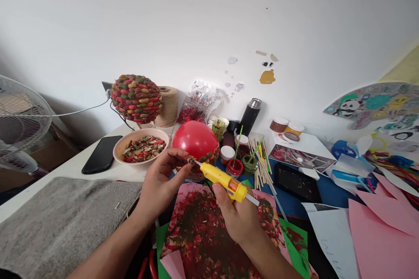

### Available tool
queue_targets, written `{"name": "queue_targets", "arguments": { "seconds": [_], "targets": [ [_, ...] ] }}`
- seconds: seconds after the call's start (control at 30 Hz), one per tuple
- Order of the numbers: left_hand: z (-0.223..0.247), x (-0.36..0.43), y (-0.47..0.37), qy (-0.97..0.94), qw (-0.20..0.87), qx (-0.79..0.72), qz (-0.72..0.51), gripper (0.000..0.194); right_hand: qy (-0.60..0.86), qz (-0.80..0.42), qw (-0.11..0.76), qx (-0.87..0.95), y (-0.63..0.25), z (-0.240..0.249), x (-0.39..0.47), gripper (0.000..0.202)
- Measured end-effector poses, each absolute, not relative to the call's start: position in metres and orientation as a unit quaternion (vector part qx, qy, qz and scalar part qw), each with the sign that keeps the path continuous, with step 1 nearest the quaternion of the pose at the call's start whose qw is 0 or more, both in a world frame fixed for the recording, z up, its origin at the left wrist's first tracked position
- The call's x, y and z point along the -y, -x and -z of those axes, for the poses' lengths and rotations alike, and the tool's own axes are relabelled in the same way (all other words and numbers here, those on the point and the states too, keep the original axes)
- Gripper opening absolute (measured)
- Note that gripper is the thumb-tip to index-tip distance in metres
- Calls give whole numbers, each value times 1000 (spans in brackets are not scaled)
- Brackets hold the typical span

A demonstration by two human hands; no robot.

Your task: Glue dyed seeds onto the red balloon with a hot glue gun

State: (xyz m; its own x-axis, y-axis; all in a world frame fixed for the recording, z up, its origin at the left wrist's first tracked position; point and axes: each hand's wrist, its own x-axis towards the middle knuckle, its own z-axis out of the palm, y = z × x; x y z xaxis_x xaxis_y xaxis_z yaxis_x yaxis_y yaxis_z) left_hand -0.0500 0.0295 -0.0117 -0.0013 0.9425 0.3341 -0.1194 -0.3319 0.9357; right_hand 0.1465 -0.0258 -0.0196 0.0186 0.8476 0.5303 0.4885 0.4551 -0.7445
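Observation:
My right hand (240, 216) is wrapped round a yellow glue gun (224, 178), with a glue stick poking out of its back end. Between the thumb and fingers of my left hand (163, 178) is a small painted shell (191, 161), perhaps a pistachio shell, and the gun's nozzle points at it, touching or very close. Just behind both hands sits a red balloon (195, 139), its lower part ringed with painted shells. To the left, a pinkish bowl (119, 154) holds many loose shells in red, green and yellow. Below the hands lies a paint-smeared pink sheet (183, 194).
A shell-covered ball (136, 99) stands at the back left by a twine spool (167, 104). A phone (101, 154) lies beside the bowl. Paint jars (234, 168), thin sticks (261, 170) and a black flask (250, 115) stand right of the balloon. Pink paper (382, 235) covers the right side.

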Motion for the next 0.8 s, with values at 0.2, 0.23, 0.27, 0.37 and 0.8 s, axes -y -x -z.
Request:
{"name": "queue_targets", "arguments": {
  "seconds": [0.2,0.23,0.27,0.37,0.8],
  "targets": [
    [11,-29,50,-551,433,-377,-606,29,491,-161,513,686,-147,21,25,48],
    [11,-29,50,-551,433,-377,-606,30,491,-160,512,686,-147,21,25,48],
    [11,-30,50,-551,433,-377,-606,30,491,-157,512,687,-147,20,25,48],
    [12,-30,50,-553,436,-375,-603,29,487,-156,515,688,-146,20,25,47],
    [11,-30,52,-539,450,-361,-613,26,487,-162,508,692,-147,22,25,42]
  ]
}}
